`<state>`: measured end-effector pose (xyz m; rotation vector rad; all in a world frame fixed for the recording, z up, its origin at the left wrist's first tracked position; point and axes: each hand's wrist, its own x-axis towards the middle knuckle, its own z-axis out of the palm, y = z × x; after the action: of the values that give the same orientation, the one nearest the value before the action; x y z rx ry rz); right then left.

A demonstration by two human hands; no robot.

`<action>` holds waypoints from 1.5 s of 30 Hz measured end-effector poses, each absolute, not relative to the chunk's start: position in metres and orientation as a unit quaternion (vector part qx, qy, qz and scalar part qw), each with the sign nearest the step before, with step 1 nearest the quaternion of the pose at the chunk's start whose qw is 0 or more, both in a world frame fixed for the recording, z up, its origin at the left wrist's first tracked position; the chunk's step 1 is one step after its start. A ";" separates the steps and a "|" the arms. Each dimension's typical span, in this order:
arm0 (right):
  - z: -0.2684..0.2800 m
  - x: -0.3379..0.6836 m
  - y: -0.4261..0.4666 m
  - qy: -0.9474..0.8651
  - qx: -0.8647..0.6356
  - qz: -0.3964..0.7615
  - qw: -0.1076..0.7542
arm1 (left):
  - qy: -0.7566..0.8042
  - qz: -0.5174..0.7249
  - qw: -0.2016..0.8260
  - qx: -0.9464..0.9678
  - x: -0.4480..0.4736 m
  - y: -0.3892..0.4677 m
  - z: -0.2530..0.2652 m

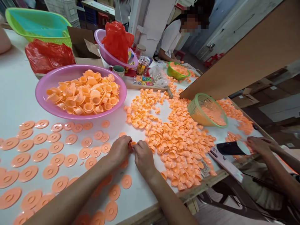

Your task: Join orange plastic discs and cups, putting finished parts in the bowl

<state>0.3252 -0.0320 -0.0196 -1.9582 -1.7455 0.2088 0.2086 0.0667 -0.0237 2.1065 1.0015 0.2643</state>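
My left hand and my right hand meet over the white table, fingers closed around a small orange plastic piece. Fingers hide most of it, so its exact shape is unclear. Flat orange discs with a raised ring lie spread out to the left of and below my hands. Just right of my right hand begins a large heap of small orange plastic cups. Beyond my hands a pink-purple bowl holds many cup-shaped orange pieces with wide rims.
A green basket with orange pieces stands right of the heap. Another person's hands are at the right edge, near a black cup. A second person works at the back by a green bowl. A cardboard panel rises behind.
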 end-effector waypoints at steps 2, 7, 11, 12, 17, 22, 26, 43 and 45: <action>-0.022 0.323 -0.034 -0.651 -0.717 0.057 0.242 | 0.386 0.105 0.401 0.824 0.207 0.069 -0.020; -0.026 0.320 -0.034 -0.654 -0.717 0.014 0.241 | 0.373 0.120 0.435 0.811 0.212 0.078 -0.008; -0.031 0.319 -0.036 -0.655 -0.716 -0.011 0.240 | 0.374 0.115 0.448 0.804 0.224 0.082 -0.008; -0.033 0.318 -0.036 -0.654 -0.718 -0.013 0.237 | 0.373 0.111 0.451 0.803 0.225 0.083 -0.009; -0.039 0.313 -0.036 -0.662 -0.716 -0.036 0.220 | 0.374 0.105 0.449 0.805 0.222 0.084 -0.013; -0.024 0.313 -0.034 -0.663 -0.706 -0.019 0.249 | 0.394 0.124 0.388 0.824 0.222 0.075 0.004; 0.002 0.326 -0.052 -0.626 -0.703 0.000 0.339 | 0.412 0.198 0.349 0.818 0.218 0.077 0.044; 0.002 0.360 -0.103 -0.488 -0.800 0.006 0.349 | 0.335 0.137 0.269 0.893 0.167 0.108 0.027; 0.003 0.362 -0.110 -0.498 -0.802 0.034 0.328 | 0.334 0.106 0.247 0.903 0.175 0.100 0.006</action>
<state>0.3622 -0.1097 0.0034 -2.1002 -1.3040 0.0892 0.1747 0.0995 0.0062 2.4631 0.9097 0.2899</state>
